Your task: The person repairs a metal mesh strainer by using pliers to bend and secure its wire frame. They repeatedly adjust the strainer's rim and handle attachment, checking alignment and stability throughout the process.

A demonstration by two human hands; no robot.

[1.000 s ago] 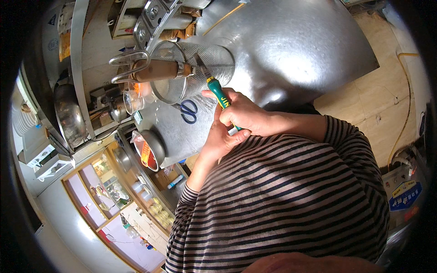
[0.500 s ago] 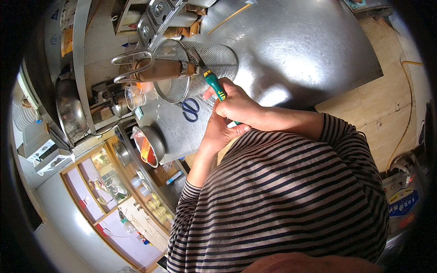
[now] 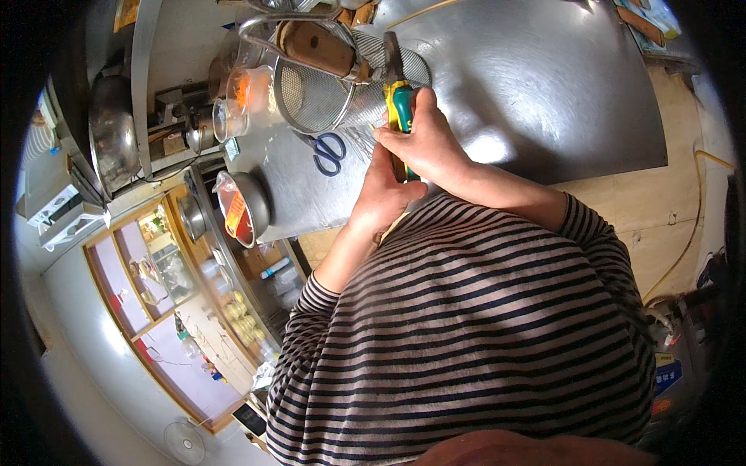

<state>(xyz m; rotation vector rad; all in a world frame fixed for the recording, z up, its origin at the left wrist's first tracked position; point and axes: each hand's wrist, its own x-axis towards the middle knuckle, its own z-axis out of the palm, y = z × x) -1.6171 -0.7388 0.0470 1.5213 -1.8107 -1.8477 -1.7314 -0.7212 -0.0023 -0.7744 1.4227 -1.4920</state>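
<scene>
Both my hands are on a pair of pliers (image 3: 401,107) with green and yellow grips, its dark jaws pointing away from me. My right hand (image 3: 431,144) is wrapped round the grips from the right. Lower down, my left hand (image 3: 383,192) closes round the handle ends, which its fingers partly hide. Just left of the jaws is a wire mesh strainer (image 3: 311,99), lying on its side with a brown wooden handle (image 3: 317,48) above it. A pair of scissors with dark blue loops (image 3: 329,154) lies left of my hands. Thin pale strands (image 3: 359,142) lie between scissors and pliers.
The metal table (image 3: 559,93) stretches right and away. Plastic tubs (image 3: 250,89), one with orange shreds, stand beyond the scissors on the left. A steel bowl (image 3: 255,206) holding an orange-red packet sits by the left edge. A yellow hose (image 3: 695,210) runs along the tiled floor.
The pliers have turned more upright, and both grips now show, slightly apart. My right hand has moved a little right and up. The whole view has shifted.
</scene>
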